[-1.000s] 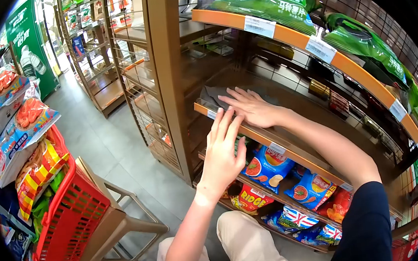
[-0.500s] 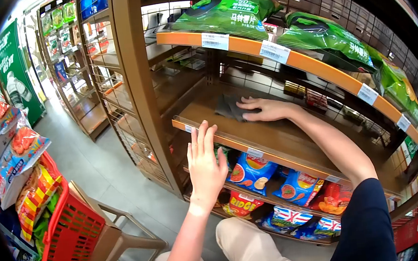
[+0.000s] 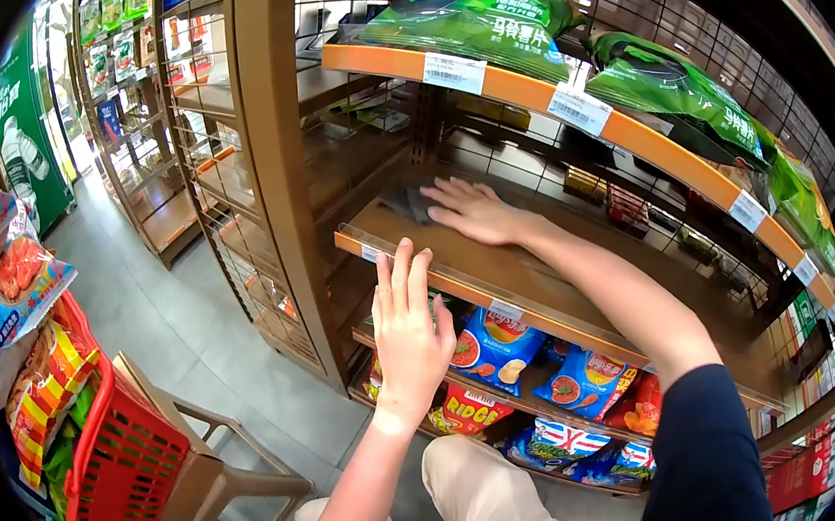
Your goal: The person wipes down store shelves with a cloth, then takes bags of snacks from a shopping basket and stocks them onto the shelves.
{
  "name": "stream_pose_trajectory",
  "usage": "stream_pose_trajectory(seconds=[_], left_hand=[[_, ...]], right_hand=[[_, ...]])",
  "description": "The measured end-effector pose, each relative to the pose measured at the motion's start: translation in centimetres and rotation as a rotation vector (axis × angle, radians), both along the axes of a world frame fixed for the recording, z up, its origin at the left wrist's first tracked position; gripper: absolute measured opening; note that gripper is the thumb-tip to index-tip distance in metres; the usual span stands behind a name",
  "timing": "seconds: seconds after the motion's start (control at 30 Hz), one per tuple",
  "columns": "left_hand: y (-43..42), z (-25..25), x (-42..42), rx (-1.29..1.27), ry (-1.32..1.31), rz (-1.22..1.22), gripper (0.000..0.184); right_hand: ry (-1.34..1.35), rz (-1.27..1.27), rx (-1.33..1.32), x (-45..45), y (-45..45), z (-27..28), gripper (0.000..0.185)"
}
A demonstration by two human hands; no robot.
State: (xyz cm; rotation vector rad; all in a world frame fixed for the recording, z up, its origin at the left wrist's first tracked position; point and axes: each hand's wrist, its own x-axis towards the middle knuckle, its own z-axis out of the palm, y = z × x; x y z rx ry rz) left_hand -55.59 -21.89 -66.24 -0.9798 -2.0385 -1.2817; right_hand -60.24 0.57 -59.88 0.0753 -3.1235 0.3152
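Observation:
My right hand (image 3: 476, 212) reaches onto the brown middle shelf (image 3: 580, 280), holding a dark grey cloth (image 3: 402, 205) against the board. Its fingers reach forward over the cloth, and motion blurs both. Part of the cloth is hidden under the hand. My left hand (image 3: 409, 322) is open at the shelf's orange front edge, fingers extended upward and fingertips beside a small price label (image 3: 373, 254). Nothing shows in it; whether the fingertips touch the edge I cannot tell.
Green chip bags (image 3: 476, 29) lie on the shelf above, behind an orange price rail (image 3: 522, 88). Blue chip bags (image 3: 498, 348) and a red bag (image 3: 470, 411) stand below. At left, a red basket (image 3: 126, 469) full of snack bags rests on a brown stool (image 3: 224, 495).
My right hand and the cloth have slid left and slightly back along the shelf. My left hand stays by the shelf edge. The view has shifted a little.

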Motion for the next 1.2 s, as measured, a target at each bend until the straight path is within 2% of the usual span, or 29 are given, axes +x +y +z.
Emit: stream_pose_trajectory(seconds=[0.17, 0.33, 0.37, 0.5, 0.63, 0.7, 0.77, 0.83, 0.9, 0.97, 1.03, 1.07, 1.1, 1.13, 1.2], left_hand=[[-0.5, 0.2, -0.2, 0.017, 0.001, -0.036, 0.057], [-0.4, 0.5, 0.0, 0.016, -0.039, -0.069, 0.058], [-0.3, 0.4, 0.1, 0.014, -0.038, -0.065, 0.059], [0.6, 0.0, 0.1, 0.033, 0.056, -0.021, 0.058], [1.2, -0.2, 0.5, 0.07, 0.069, -0.023, 0.055], [1.1, -0.2, 0.4, 0.058, 0.099, 0.009, 0.057], [1.1, 0.4, 0.3, 0.035, 0.117, 0.027, 0.054], [0.7, 1.0, -0.1, -0.017, 0.113, 0.045, 0.052], [0.5, 2.9, 0.0, -0.092, 0.192, 0.135, 0.047], [1.5, 5.6, -0.1, -0.032, 0.325, 0.062, 0.042], [3.6, 8.3, 0.1, -0.142, 0.399, -0.112, 0.041], [4.8, 9.5, 0.2, -0.347, 0.383, -0.18, 0.043], [5.9, 9.8, -0.4, -0.59, 0.228, -0.249, 0.056], [6.9, 10.1, -0.5, -0.818, 0.067, -0.253, 0.064], [8.9, 11.6, -0.3, -1.311, -0.259, -0.217, 0.081]], right_hand=[[-0.049, -0.229, 0.006, -5.1, 1.2, -0.2, 0.072], [-0.115, -0.146, -0.03, -5.1, 2.0, -0.2, 0.077], [-0.103, -0.162, -0.042, -4.1, 1.5, 0.3, 0.077], [-0.217, 0.059, -0.064, 2.9, -1.3, 1.6, 0.078], [-0.257, 0.102, -0.056, 8.3, -2.0, 2.9, 0.074], [-0.25, 0.046, -0.097, 11.9, -2.8, 4.5, 0.071], [-0.115, -0.049, -0.179, 17.1, -4.2, 5.6, 0.068], [0.172, -0.124, -0.072, 22.7, -4.8, 5.3, 0.067], [0.38, -0.321, 0.149, 27.1, -5.7, 3.6, 0.066], [0.445, -0.429, 0.256, 28.8, -6.0, 0.4, 0.062], [0.457, -0.459, 0.189, 28.9, -6.6, -0.9, 0.056], [0.475, -0.485, 0.204, 28.6, -6.6, -1.3, 0.053], [0.495, -0.51, 0.223, 28.3, -6.6, -1.5, 0.05], [0.537, -0.524, 0.264, 28.0, -6.6, -1.5, 0.043], [0.556, -0.523, 0.265, 27.9, -6.4, -1.9, 0.042]])
